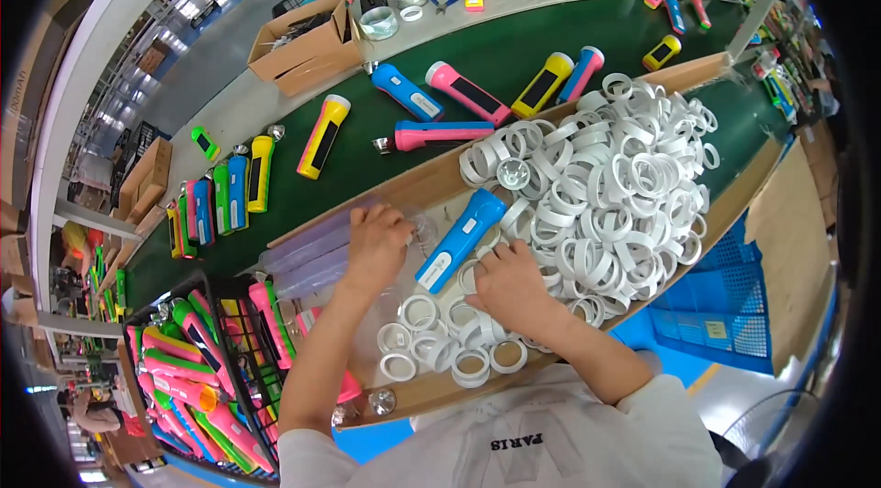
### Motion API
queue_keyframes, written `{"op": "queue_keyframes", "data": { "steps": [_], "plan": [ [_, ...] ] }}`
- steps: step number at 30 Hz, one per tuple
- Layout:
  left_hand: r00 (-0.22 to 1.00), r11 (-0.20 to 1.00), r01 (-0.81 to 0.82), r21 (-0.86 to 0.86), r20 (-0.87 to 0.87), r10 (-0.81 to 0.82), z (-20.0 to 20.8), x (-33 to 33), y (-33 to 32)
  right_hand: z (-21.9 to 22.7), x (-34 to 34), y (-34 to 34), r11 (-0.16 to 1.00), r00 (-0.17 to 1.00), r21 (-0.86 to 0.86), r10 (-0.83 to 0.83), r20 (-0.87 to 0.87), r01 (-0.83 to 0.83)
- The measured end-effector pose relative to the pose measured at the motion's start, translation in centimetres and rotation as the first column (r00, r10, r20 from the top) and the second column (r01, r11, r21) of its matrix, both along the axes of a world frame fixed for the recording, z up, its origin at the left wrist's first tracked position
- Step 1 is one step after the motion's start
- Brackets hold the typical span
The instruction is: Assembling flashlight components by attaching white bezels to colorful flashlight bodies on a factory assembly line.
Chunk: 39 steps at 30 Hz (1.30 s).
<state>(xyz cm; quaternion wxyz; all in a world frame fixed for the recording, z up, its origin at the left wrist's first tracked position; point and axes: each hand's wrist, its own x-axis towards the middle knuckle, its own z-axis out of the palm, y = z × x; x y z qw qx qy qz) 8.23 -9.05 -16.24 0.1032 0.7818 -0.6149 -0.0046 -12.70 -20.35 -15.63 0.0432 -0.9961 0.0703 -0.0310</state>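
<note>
A blue flashlight lies slantwise in a long cardboard tray, between my two hands. Just beyond its head is a silver reflector. My left hand has curled fingers beside a row of transparent plastic discs; what they hold, if anything, is hidden. To the flashlight's right, my right hand bends its fingers down among loose white rings, and its fingertips are hidden too. A large heap of white rings fills the tray's right part.
Several flashlights, including a pink one, lie on the green belt beyond the tray. A black basket full of flashlights stands at the left. Small cardboard box and pliers rest on the far ledge. Blue crate stands right.
</note>
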Motion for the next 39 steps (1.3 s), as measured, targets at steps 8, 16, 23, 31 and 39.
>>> {"op": "queue_keyframes", "data": {
  "steps": [8,16,23,31,39],
  "plan": [
    [0.988,0.995,-0.018,-0.103,0.15,0.033,-1.0,-0.5,-0.5,2.2,-0.8,0.2,0.869,0.953,0.496,-0.154,0.259,0.005],
    [0.989,0.992,-0.048,-0.116,0.135,0.064,0.1,-1.5,-1.5,2.6,1.5,-2.4,0.816,0.847,0.572,-0.241,0.474,-0.087],
    [0.854,0.905,-0.362,-0.225,-0.469,0.225,2.9,-0.9,-1.0,1.2,2.0,-3.0,0.789,0.865,0.612,-0.267,0.424,-0.057],
    [0.22,0.95,-0.311,-0.02,-0.974,0.052,5.5,-1.9,-8.1,1.6,2.4,-3.8,0.633,0.787,0.774,-0.459,0.412,-0.036],
    [0.999,0.99,0.025,-0.136,0.024,-0.022,2.5,4.1,-15.0,1.2,1.9,-4.8,0.518,0.743,0.845,-0.511,0.431,-0.134]
  ]
}}
